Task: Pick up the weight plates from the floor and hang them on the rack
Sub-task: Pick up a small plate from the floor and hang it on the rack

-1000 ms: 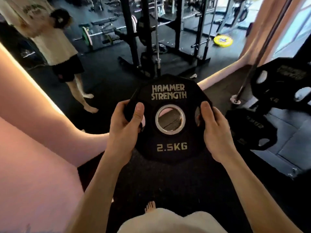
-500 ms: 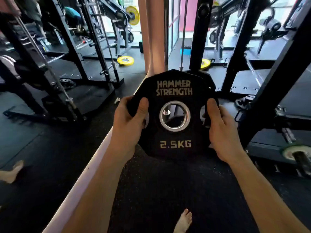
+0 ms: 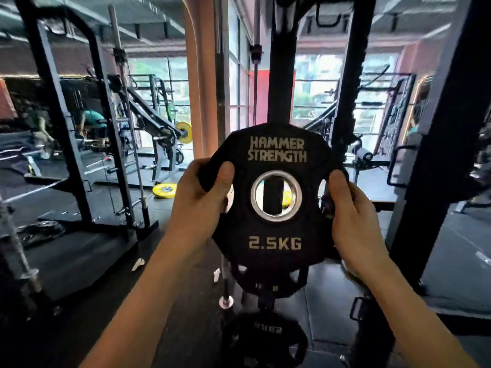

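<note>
One black weight plate (image 3: 276, 197) (marked 2.5KG) is being gripped upright between left hand (image 3: 198, 197) and right hand (image 3: 353, 216); two more plates (image 3: 268, 284) are hanging below the hands.

The black rack upright (image 3: 276, 75) stands straight behind the 2.5 kg weight plate (image 3: 276, 208), filling its centre hole; hung plates (image 3: 268, 282) crowd the space below, while open floor (image 3: 106, 248) lies left
</note>
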A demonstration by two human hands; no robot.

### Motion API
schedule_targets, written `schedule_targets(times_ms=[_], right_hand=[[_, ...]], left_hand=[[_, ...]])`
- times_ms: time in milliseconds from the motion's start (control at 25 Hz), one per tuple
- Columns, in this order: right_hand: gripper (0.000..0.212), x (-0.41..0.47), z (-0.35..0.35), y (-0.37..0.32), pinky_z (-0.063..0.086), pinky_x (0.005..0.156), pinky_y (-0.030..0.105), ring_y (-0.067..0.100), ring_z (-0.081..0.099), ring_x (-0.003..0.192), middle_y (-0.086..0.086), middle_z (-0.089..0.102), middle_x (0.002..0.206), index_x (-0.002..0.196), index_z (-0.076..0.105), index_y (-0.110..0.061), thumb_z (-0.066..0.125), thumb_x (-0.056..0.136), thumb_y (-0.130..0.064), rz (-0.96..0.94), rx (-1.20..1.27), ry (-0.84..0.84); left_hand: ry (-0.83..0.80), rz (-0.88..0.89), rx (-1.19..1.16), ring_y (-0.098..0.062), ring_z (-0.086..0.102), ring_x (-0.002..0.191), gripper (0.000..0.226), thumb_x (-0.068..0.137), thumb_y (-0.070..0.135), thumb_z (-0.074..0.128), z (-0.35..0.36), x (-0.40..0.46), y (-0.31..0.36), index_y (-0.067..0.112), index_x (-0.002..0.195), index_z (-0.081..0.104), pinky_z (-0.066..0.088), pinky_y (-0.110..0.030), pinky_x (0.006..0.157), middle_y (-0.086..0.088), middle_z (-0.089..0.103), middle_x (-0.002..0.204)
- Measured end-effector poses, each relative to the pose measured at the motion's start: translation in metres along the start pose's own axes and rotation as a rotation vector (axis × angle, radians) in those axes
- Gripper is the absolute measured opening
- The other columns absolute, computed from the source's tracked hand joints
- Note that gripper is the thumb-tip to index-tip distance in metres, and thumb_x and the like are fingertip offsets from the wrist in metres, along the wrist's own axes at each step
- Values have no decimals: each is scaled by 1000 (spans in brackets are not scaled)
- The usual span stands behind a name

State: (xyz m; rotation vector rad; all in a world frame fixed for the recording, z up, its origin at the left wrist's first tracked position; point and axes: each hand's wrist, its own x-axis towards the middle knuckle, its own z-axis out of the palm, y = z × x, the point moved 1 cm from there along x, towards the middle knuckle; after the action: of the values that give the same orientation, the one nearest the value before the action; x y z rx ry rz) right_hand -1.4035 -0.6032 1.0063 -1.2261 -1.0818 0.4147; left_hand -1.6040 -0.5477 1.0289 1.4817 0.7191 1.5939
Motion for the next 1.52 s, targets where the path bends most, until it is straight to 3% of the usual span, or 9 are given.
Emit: schedule_targets(times_ms=[280,480,640,720,800,920,1160,1320,1520], right_hand=[[50,120,9,-40,55,87,46,25,70,90,6,74,90,94,68,-14,50,92,-60,-183,68,97],[58,225,26,-86,54,86,57,31,69,89,10,72,90,90,66,-17,47,85,-72,-365,28,176],[51,289,26,-129,48,64,43,17,57,61,-2,59,64,75,59,-19,45,93,-64,-523,3,217],[51,320,27,-144,48,67,40,14,58,64,-4,59,65,76,60,-19,43,94,-64,-563,-12,213],[57,349,29,-155,56,83,47,21,69,84,2,70,85,90,67,-18,42,88,-70,-568,-13,200],[63,387,33,-158,55,89,51,26,70,95,5,73,98,97,68,-19,42,81,-75,-562,5,180],[76,453,45,-129,50,96,51,24,67,101,0,72,103,102,67,-23,37,73,-86,-520,-62,171],[55,491,49,-109,47,100,52,22,63,98,0,65,97,95,62,-22,36,91,-70,-500,-66,162],[52,529,58,-87,51,90,43,20,63,94,-2,65,93,94,61,-24,36,92,-70,-489,-17,155]], left_hand=[[-63,190,-176,-6,33,43,31,80,37,65,39,122,24,10,88,51,30,-15,41,11,40,54],[-125,352,-251,-6,32,41,20,94,26,61,66,236,52,9,90,50,29,-15,39,7,41,54],[-136,444,-296,-2,37,37,17,95,25,60,89,303,84,12,87,53,31,-13,38,12,47,53],[-151,466,-295,-3,37,39,18,95,28,62,98,331,95,13,87,55,33,-13,41,9,46,59],[-158,468,-301,-4,36,40,20,94,30,63,107,357,100,14,86,55,34,-13,43,6,44,63],[-167,468,-312,-4,34,40,20,95,30,62,119,390,96,16,84,54,33,-14,44,4,41,63],[-163,472,-289,-3,36,40,21,93,33,63,137,454,61,13,95,57,34,-18,42,8,45,61],[-159,460,-224,-4,44,43,39,92,37,64,147,489,35,5,115,57,39,-21,46,0,53,72],[-161,463,-193,-3,52,48,26,92,36,63,160,521,14,14,106,59,41,-21,51,4,58,73]])
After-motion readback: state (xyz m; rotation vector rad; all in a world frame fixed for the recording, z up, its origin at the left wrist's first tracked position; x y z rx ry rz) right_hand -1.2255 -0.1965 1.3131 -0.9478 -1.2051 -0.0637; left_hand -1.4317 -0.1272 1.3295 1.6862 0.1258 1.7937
